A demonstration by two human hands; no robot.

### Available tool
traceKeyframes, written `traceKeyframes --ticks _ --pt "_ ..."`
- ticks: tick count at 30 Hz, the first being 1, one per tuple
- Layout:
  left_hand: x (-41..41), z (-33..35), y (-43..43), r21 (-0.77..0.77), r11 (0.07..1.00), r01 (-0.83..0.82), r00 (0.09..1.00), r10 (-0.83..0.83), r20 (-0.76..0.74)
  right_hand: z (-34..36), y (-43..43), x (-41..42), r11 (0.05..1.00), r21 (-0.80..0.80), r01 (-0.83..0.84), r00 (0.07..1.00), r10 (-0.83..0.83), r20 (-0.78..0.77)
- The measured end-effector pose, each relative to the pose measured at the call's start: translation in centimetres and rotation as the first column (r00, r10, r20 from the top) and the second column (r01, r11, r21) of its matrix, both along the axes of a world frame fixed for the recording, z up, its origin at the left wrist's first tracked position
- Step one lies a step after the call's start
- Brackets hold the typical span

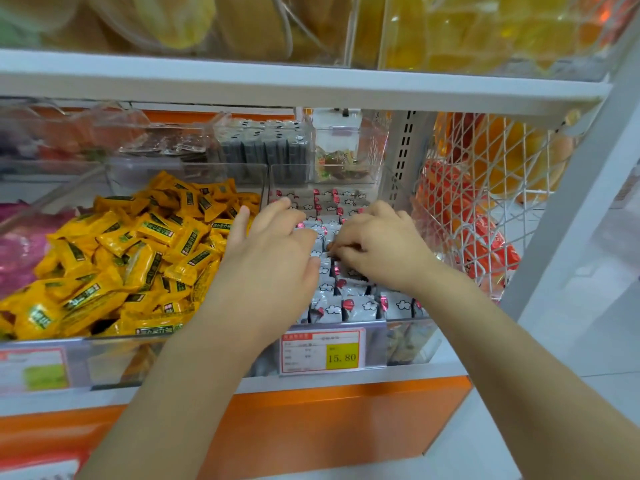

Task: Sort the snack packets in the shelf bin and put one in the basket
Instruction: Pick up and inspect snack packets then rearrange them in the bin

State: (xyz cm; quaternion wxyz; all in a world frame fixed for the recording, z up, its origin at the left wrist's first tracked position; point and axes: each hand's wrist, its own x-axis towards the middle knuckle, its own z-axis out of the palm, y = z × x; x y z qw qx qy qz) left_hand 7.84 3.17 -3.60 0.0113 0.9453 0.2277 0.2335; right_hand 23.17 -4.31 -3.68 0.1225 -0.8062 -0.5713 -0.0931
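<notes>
A clear shelf bin (401, 322) holds several small grey snack packets (360, 308) with white clouds and red marks, standing in rows. My left hand (273, 251) lies over the left part of the bin, fingers straight and spread, touching the packets. My right hand (377, 247) is over the middle of the bin with its fingers curled down and pinches one grey packet (332, 252) between thumb and fingertips. No basket for the packet shows in this view.
A bin of yellow packets (131, 258) sits to the left. A white wire mesh rack (485, 202) with orange bags stands right. A price tag (323, 355) reads 15.80. More clear bins (346, 157) stand behind, under the upper shelf (311, 88).
</notes>
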Motion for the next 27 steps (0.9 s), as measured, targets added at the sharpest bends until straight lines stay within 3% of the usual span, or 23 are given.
traceKeyframes --ticks 3,9,12,16,22,27 --pt "0.0 -0.6 0.2 -0.014 1.0 -0.008 1.0 0.007 -0.018 0.4 0.0 0.2 1.0 -0.028 0.011 0.997 -0.013 -0.078" --pt "0.0 -0.7 0.5 -0.064 0.998 0.018 0.998 -0.014 0.056 1.7 1.3 0.9 0.985 0.152 0.082 0.982 -0.053 -0.182" --pt "0.0 -0.8 0.5 -0.098 0.995 0.03 0.995 -0.021 0.093 2.3 2.8 1.4 0.991 0.115 0.073 0.988 -0.056 -0.145" --pt "0.0 -0.9 0.6 -0.118 0.992 0.05 0.99 -0.033 0.136 1.7 4.1 1.9 0.994 -0.067 0.087 0.996 -0.084 0.039" --pt "-0.2 -0.8 0.6 -0.158 0.986 0.054 0.989 -0.031 0.144 1.7 3.3 1.6 0.999 0.007 0.036 0.998 -0.035 -0.052" --pt "-0.2 -0.8 0.5 -0.163 0.985 0.054 0.989 -0.03 0.148 1.2 1.6 1.1 0.994 0.087 0.061 0.998 -0.058 -0.034"
